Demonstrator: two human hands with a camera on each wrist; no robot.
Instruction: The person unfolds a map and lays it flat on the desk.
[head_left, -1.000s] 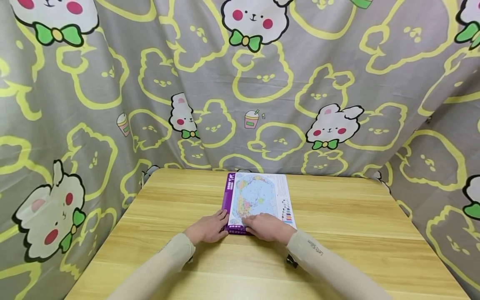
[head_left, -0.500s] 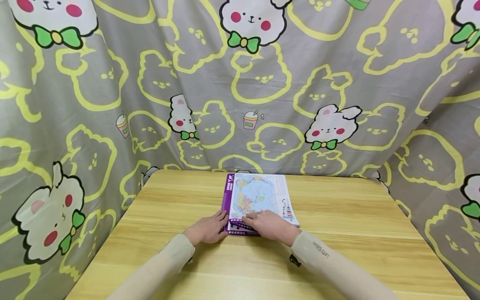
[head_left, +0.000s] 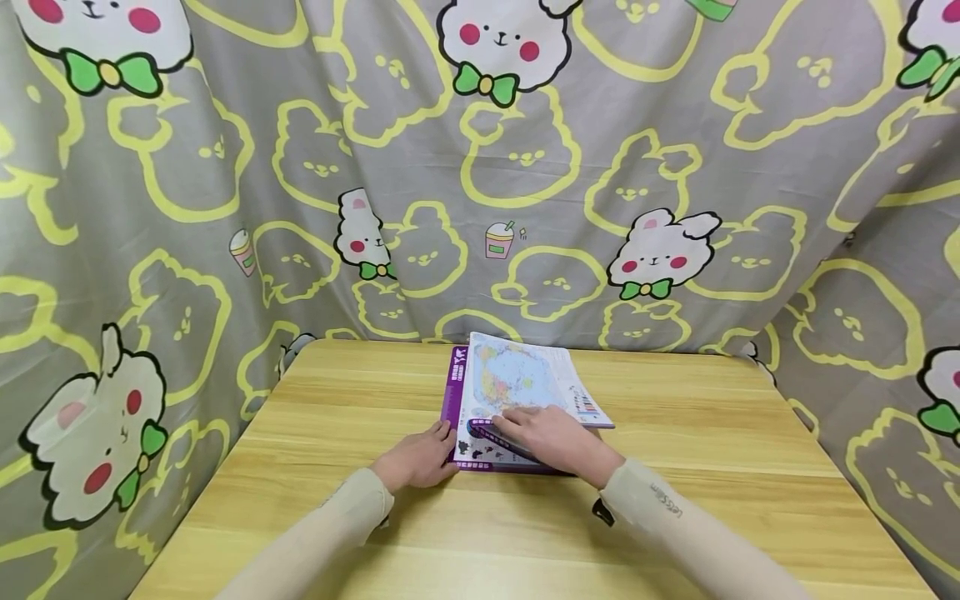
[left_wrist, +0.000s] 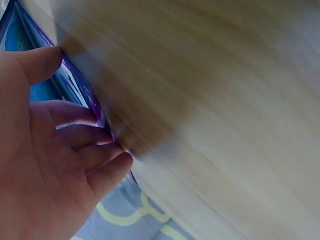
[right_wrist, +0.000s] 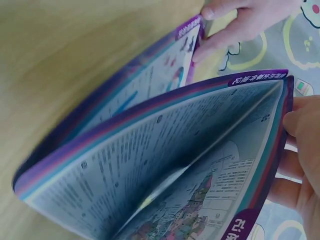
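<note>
A purple-edged folding map [head_left: 525, 371] lies on the table in the head view, a world map printed on its raised top panel. My right hand [head_left: 555, 440] holds the near left part of this panel, which tilts up toward the right. In the right wrist view, the fingers [right_wrist: 295, 172] and thumb pinch the panel's edge, and the folds spread apart to show dense print and a coloured map. My left hand [head_left: 416, 458] rests at the near left corner of the lower panel. Its fingertips touch the purple border in the left wrist view, fingers mostly straight.
The wooden table [head_left: 337, 400] extends on both sides of the map. A grey curtain [head_left: 427, 167] with yellow outlines and white cartoon rabbits hangs behind the table and along its sides.
My right hand has moved right and slightly up, lifting the top panel away from the lower one, so pictures underneath show. The left hand has stayed at the corner.
</note>
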